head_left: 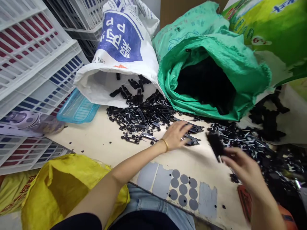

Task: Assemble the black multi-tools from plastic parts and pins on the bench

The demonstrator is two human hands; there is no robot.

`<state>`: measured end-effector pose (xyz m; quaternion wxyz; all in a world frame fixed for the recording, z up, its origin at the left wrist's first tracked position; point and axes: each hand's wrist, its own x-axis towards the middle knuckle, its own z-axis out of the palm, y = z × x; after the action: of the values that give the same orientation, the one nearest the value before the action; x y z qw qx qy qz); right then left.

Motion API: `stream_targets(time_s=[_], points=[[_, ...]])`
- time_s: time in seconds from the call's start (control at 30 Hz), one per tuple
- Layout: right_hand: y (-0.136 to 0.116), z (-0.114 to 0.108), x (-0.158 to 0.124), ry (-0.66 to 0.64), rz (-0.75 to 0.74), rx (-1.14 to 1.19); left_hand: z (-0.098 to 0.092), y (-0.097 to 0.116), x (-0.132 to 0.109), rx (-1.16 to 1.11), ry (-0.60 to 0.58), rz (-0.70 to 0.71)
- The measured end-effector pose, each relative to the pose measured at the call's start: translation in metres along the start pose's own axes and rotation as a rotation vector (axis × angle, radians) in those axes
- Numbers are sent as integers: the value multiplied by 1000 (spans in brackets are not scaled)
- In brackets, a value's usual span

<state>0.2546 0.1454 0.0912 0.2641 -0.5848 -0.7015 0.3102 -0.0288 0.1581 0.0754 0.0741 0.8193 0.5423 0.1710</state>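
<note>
My left hand [176,134], with a yellow bangle at the wrist, reaches over the middle of the table. Its fingers are stretched out and apart, at the near ends of long black plastic parts with notched tips [193,140]. Whether the fingertips touch them is hard to see. Between the thumb and fingers of my right hand [244,167] is a black plastic piece [215,145], blurred by motion and held above the table. Left of the long parts lies a heap of small black plastic clips [141,118] mixed with metal pins.
A white sack [120,41] spills black clips. Beside it a green sack [247,70] gapes open, dark inside. Small black parts and pins [242,140] cover the right side. White crates [35,64], a blue basket [79,107] and a yellow bag [79,166] stand at left.
</note>
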Motion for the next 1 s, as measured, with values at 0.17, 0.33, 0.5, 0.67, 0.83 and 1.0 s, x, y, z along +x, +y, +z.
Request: stream_targets(time_s=[0.17, 0.33, 0.5, 0.67, 0.83, 1.0], points=[[18, 53, -81, -119, -42, -291, -62, -92, -53, 90, 37, -342], [15, 70, -92, -140, -10, -435, -58, -157, -66, 280, -171, -275], [-21, 87, -59, -93, -60, -228, -54, -161, -51, 389, -251, -136], [-58, 94, -41, -94, -117, -5, -92, -145, -62, 464, -307, -200], [-55, 74, -81, 297, -106, 310, -120, -79, -100, 248, -320, -193], [-17, 107, -144, 304, -29, -37, -41, 5, -122, -94, -362, -161]])
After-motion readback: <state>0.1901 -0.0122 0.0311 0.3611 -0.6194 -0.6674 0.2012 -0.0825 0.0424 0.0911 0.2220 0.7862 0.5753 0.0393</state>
